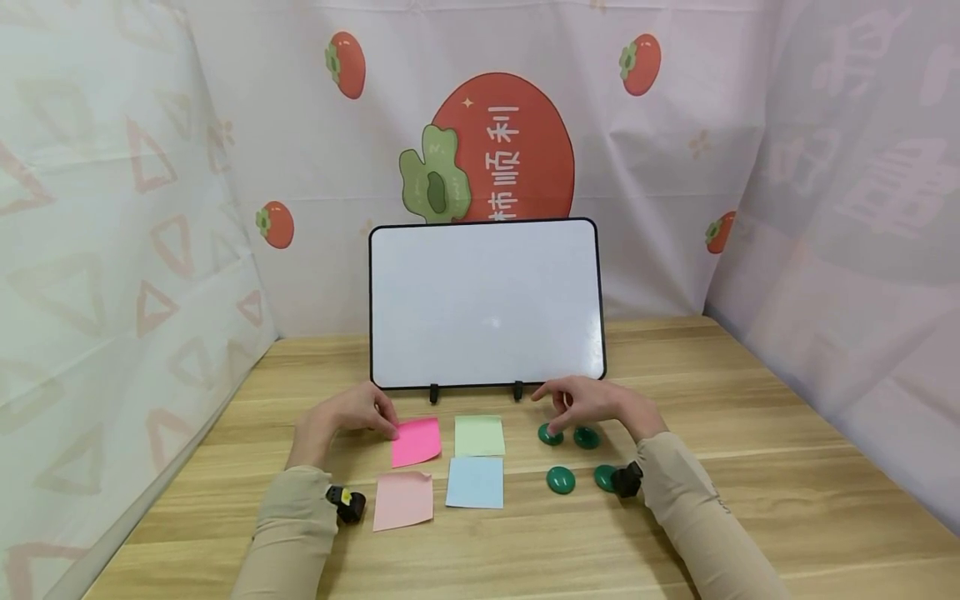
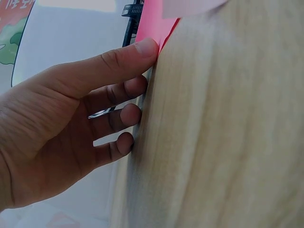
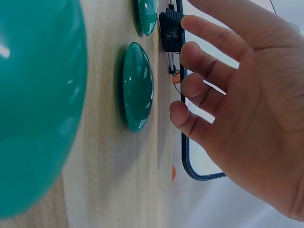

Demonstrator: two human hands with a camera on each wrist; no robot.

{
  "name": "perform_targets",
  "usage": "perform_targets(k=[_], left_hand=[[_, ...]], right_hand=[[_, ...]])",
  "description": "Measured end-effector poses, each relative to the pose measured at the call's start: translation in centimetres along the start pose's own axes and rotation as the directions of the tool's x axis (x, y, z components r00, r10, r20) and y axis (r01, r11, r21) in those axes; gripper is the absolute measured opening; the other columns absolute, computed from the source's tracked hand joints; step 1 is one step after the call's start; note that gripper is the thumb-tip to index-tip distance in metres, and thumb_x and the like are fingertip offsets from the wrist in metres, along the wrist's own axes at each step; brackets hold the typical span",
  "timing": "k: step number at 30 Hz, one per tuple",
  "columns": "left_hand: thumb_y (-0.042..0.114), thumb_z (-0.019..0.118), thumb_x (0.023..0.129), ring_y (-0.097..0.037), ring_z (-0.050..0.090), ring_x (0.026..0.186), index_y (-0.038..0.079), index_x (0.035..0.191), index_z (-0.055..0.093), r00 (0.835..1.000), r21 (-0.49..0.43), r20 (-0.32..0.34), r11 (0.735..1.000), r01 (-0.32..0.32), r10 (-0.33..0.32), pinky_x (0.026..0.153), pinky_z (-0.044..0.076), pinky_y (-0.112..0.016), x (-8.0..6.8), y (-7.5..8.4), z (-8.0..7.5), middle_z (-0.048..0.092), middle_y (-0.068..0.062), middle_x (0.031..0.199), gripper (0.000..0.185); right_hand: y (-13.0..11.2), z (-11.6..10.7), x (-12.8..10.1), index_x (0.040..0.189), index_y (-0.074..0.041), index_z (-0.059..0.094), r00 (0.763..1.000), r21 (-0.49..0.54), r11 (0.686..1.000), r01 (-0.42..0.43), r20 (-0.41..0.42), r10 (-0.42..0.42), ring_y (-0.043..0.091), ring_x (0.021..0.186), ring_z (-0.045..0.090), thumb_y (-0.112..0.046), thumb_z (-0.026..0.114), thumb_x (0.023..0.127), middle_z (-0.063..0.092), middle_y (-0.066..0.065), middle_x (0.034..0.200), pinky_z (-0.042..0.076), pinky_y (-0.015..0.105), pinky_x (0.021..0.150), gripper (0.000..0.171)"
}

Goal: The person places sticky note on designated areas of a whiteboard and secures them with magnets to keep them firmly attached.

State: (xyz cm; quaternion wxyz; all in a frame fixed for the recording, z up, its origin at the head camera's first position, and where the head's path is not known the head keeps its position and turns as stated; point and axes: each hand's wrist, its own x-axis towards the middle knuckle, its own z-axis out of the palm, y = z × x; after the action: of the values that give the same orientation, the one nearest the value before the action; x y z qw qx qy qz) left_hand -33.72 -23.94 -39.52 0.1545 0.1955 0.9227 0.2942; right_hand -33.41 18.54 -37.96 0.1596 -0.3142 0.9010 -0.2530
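A whiteboard (image 1: 486,304) is standing upright on two black feet at the back of the wooden table (image 1: 750,467). A green note (image 1: 479,436), a blue note (image 1: 476,482) and a pale pink note (image 1: 403,500) are lying flat in front. A persimmon-print cloth (image 1: 495,146) is hanging behind.

- Left hand (image 2: 71,128) fills the left half of the view, palm side toward the camera.
- Fingertips (image 2: 126,142) rest against the pale wooden counter (image 2: 228,133); fingers loosely bent, not gripping anything.
- Thumb tip touches the edge of the hot-pink sticky note (image 2: 154,23) lying on the counter.
- Pale pink sticky note (image 2: 190,5) at the top edge, partly cut off.
- Whiteboard (image 2: 71,42) stands behind the hand, its black foot (image 2: 132,14) near the hot-pink note.
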Motion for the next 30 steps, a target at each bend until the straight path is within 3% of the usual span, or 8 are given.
perform_targets(k=[5,18,30], left_hand=[[0.015,0.083,0.078,-0.009,0.045,0.065,0.01,0.083,0.077,0.999,-0.018,-0.006,0.999,0.032,-0.032,0.059,0.038,-0.023,0.0,0.0,0.0,0.066,0.006,0.075,0.01],[0.018,0.081,0.08,-0.009,0.043,0.061,0.01,0.082,0.076,0.999,-0.02,-0.008,0.999,0.045,-0.045,0.055,0.035,-0.023,-0.2,0.2,0.0,0.06,0.006,0.069,0.01],[0.02,0.081,0.081,-0.009,0.044,0.063,0.01,0.082,0.076,1.0,-0.004,-0.004,1.0,0.012,-0.012,0.057,0.037,-0.023,-0.1,-0.1,0.0,0.06,0.007,0.07,0.012]], right_hand=[[0.2,0.0,0.0,0.135,-0.014,0.059,1.0,-0.002,1.0,-0.008,0.011,0.008,0.018,0.078,0.048,-0.029,0.079,0.084,0.055,0.0,0.086,0.04,0.028,0.066,0.057],[0.7,0.1,0.0,0.133,-0.014,0.06,0.997,0.058,0.998,0.0,0.083,-0.005,0.018,0.077,0.047,-0.026,0.082,0.081,0.056,0.0,0.084,0.039,0.026,0.067,0.057],[1.2,0.2,-0.1,0.13,-0.017,0.064,0.993,0.067,0.998,-0.008,0.117,0.0,0.017,0.077,0.045,-0.022,0.085,0.078,0.054,0.0,0.086,0.038,0.027,0.067,0.056]])
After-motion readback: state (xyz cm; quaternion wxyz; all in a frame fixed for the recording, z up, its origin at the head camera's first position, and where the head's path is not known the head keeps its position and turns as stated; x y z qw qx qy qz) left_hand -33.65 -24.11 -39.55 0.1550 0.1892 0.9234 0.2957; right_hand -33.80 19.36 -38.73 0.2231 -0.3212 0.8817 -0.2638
